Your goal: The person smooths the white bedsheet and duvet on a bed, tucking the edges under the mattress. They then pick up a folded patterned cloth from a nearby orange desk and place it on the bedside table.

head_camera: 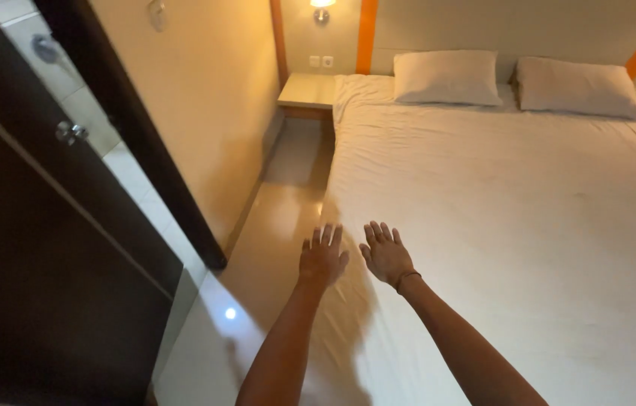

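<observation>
Both my arms reach forward over the near left corner of a wide bed [528, 225] covered with a smooth white sheet. My left hand [322, 256] is flat, fingers apart, above the bed's left edge and holds nothing. Just right of it, my right hand [386, 252] is also spread and empty above the sheet, with a thin dark band at its wrist. Whether either palm touches the sheet I cannot tell. Two white pillows [446, 77] [577, 87] lie side by side at the head of the bed.
A narrow strip of glossy floor [273, 225] runs between the bed and a beige wall [198, 98]. A dark wooden door [40, 271] with a metal knob stands open at left. A small bedside shelf [307, 92] sits in the far corner under a lit wall lamp [322, 7].
</observation>
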